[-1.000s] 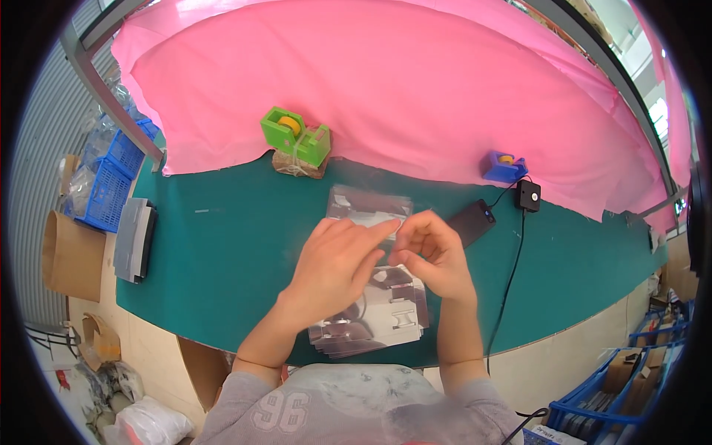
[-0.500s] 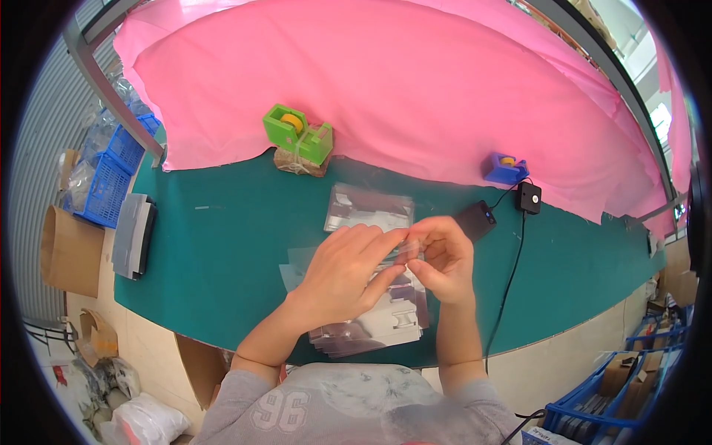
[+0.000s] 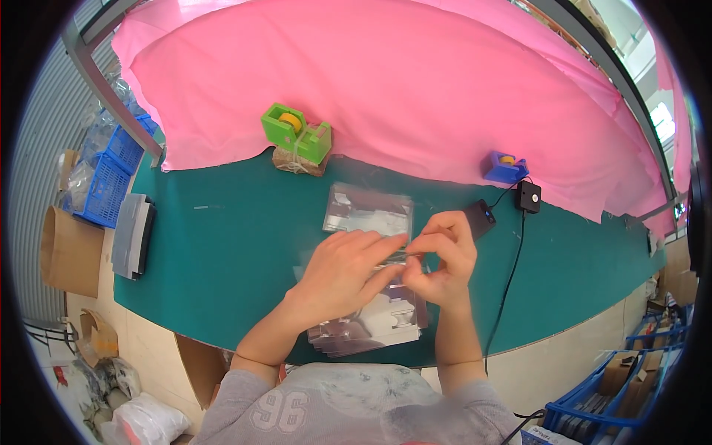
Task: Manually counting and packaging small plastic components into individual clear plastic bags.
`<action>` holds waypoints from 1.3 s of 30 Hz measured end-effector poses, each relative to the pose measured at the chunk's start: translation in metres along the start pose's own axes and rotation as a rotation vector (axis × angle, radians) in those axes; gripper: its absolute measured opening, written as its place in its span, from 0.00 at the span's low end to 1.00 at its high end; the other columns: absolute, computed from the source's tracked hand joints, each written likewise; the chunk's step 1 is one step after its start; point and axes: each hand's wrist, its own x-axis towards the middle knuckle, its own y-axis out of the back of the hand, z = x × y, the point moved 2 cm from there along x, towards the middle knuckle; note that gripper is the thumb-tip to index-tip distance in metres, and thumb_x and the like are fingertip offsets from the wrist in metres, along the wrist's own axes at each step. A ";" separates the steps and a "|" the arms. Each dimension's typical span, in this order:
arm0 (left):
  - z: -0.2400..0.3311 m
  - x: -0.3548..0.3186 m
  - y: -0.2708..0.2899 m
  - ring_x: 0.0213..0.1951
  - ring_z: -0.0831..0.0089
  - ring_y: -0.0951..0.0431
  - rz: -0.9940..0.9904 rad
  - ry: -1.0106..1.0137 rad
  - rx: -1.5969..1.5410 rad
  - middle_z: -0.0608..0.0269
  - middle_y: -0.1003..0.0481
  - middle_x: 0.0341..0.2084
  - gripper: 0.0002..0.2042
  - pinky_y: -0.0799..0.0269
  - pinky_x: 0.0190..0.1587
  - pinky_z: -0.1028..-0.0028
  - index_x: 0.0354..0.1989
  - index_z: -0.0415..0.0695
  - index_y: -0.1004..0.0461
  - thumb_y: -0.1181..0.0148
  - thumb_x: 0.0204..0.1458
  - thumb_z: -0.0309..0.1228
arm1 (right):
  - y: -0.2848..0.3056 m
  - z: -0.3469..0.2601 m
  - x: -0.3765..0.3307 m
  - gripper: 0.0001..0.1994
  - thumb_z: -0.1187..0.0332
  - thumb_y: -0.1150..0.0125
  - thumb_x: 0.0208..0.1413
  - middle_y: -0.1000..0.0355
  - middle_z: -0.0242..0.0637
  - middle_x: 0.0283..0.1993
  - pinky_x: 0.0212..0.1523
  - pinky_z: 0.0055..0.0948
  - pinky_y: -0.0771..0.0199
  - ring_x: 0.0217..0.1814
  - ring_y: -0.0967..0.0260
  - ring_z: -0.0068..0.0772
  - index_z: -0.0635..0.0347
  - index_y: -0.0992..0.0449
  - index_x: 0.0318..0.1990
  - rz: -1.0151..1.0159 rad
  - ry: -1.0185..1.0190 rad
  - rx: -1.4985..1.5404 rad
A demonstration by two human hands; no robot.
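The clear plastic bag sits between your two hands, above the stack of bags on the green desk. Your left hand and right hand both pinch its upper edge, so I judge you are opening or sealing it. Its long axis seems to run left-right; which way the mouth points is hidden. Next, keep an even pull.

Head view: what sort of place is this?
Probably a packing bench in a workshop: green mat, tape dispenser, stack of clear bags under both hands, blue crates.
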 end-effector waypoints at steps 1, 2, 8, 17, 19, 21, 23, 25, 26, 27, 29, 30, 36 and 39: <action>0.000 0.001 0.002 0.26 0.61 0.27 0.029 0.050 -0.016 0.60 0.28 0.21 0.08 0.32 0.31 0.65 0.33 0.40 0.23 0.38 0.45 0.29 | 0.003 0.000 0.001 0.10 0.82 0.41 0.28 0.39 0.38 0.36 0.21 0.16 0.39 0.22 0.38 0.19 0.62 0.25 0.24 0.013 -0.061 0.006; -0.002 0.001 0.001 0.26 0.61 0.27 0.031 0.049 -0.014 0.60 0.28 0.21 0.08 0.32 0.31 0.65 0.33 0.40 0.23 0.38 0.45 0.29 | 0.003 0.000 0.000 0.10 0.82 0.41 0.28 0.39 0.38 0.36 0.21 0.16 0.39 0.22 0.38 0.19 0.62 0.25 0.24 0.013 -0.059 0.007; -0.009 0.000 -0.002 0.24 0.63 0.27 -0.061 0.021 0.006 0.61 0.25 0.19 0.07 0.31 0.31 0.66 0.31 0.44 0.21 0.37 0.47 0.32 | 0.004 0.004 -0.002 0.08 0.81 0.43 0.30 0.39 0.37 0.37 0.20 0.15 0.41 0.21 0.40 0.16 0.63 0.26 0.24 0.010 -0.144 0.041; -0.013 0.003 0.000 0.25 0.65 0.28 -0.083 -0.011 -0.021 0.63 0.24 0.21 0.06 0.32 0.32 0.68 0.29 0.44 0.20 0.38 0.49 0.33 | 0.009 0.011 -0.002 0.08 0.80 0.40 0.29 0.38 0.33 0.35 0.16 0.15 0.50 0.16 0.46 0.13 0.59 0.26 0.23 0.076 -0.244 0.095; -0.015 0.004 0.003 0.26 0.65 0.28 -0.091 0.097 -0.054 0.63 0.24 0.21 0.07 0.32 0.32 0.68 0.29 0.44 0.20 0.38 0.49 0.33 | 0.015 0.015 -0.002 0.08 0.80 0.41 0.29 0.38 0.33 0.36 0.16 0.15 0.51 0.16 0.47 0.12 0.59 0.26 0.23 0.128 -0.227 0.066; -0.020 0.001 -0.002 0.26 0.65 0.28 -0.095 0.060 -0.038 0.63 0.24 0.21 0.07 0.32 0.33 0.68 0.29 0.44 0.20 0.38 0.49 0.34 | 0.014 0.014 -0.001 0.08 0.80 0.41 0.29 0.38 0.33 0.36 0.17 0.15 0.51 0.16 0.47 0.12 0.60 0.26 0.23 0.122 -0.222 0.066; -0.020 0.001 -0.004 0.26 0.65 0.28 -0.100 0.023 -0.024 0.63 0.23 0.22 0.07 0.32 0.33 0.68 0.30 0.44 0.20 0.38 0.49 0.34 | 0.015 0.014 0.000 0.08 0.80 0.41 0.29 0.38 0.33 0.36 0.17 0.15 0.51 0.16 0.47 0.12 0.60 0.26 0.23 0.115 -0.219 0.064; -0.015 0.004 -0.002 0.26 0.65 0.28 -0.086 0.021 -0.025 0.63 0.24 0.21 0.07 0.32 0.32 0.68 0.29 0.44 0.20 0.38 0.49 0.34 | 0.019 0.015 0.001 0.08 0.81 0.41 0.30 0.39 0.33 0.36 0.17 0.14 0.51 0.16 0.47 0.12 0.60 0.26 0.23 0.111 -0.213 0.061; -0.014 0.005 0.000 0.26 0.65 0.28 -0.086 0.021 -0.025 0.63 0.24 0.21 0.07 0.32 0.32 0.68 0.29 0.44 0.20 0.38 0.49 0.34 | 0.021 0.014 0.001 0.08 0.81 0.41 0.30 0.39 0.33 0.36 0.17 0.14 0.51 0.16 0.47 0.12 0.60 0.26 0.23 0.112 -0.213 0.061; -0.015 0.005 0.002 0.26 0.65 0.28 -0.087 0.074 -0.047 0.63 0.23 0.21 0.07 0.32 0.32 0.68 0.29 0.44 0.20 0.38 0.49 0.34 | 0.025 0.013 0.001 0.06 0.79 0.43 0.31 0.40 0.33 0.37 0.20 0.14 0.46 0.23 0.44 0.15 0.61 0.26 0.23 0.119 -0.274 0.080; -0.018 0.003 0.002 0.26 0.65 0.28 -0.087 0.127 -0.068 0.63 0.23 0.21 0.07 0.32 0.32 0.68 0.29 0.44 0.20 0.38 0.49 0.34 | 0.026 0.013 0.001 0.05 0.78 0.44 0.33 0.41 0.34 0.37 0.23 0.15 0.41 0.29 0.41 0.19 0.63 0.27 0.23 0.126 -0.334 0.098; -0.021 0.001 -0.002 0.26 0.65 0.28 -0.093 0.081 -0.032 0.63 0.23 0.22 0.07 0.32 0.32 0.67 0.29 0.44 0.20 0.38 0.49 0.34 | 0.025 0.013 0.001 0.05 0.78 0.44 0.33 0.41 0.34 0.37 0.23 0.15 0.41 0.30 0.41 0.19 0.62 0.27 0.23 0.117 -0.316 0.072; -0.015 0.004 0.006 0.27 0.65 0.26 -0.138 0.071 -0.005 0.62 0.23 0.22 0.07 0.32 0.32 0.67 0.29 0.44 0.20 0.38 0.49 0.34 | 0.032 0.015 0.001 0.05 0.79 0.46 0.33 0.41 0.34 0.37 0.24 0.14 0.40 0.32 0.42 0.19 0.62 0.27 0.23 0.146 -0.333 0.082; -0.022 0.000 0.001 0.27 0.64 0.26 -0.136 0.070 -0.004 0.62 0.24 0.22 0.07 0.32 0.32 0.67 0.29 0.44 0.20 0.39 0.50 0.34 | 0.032 0.015 0.002 0.05 0.79 0.46 0.33 0.41 0.34 0.38 0.25 0.14 0.41 0.32 0.42 0.18 0.62 0.27 0.23 0.166 -0.346 0.084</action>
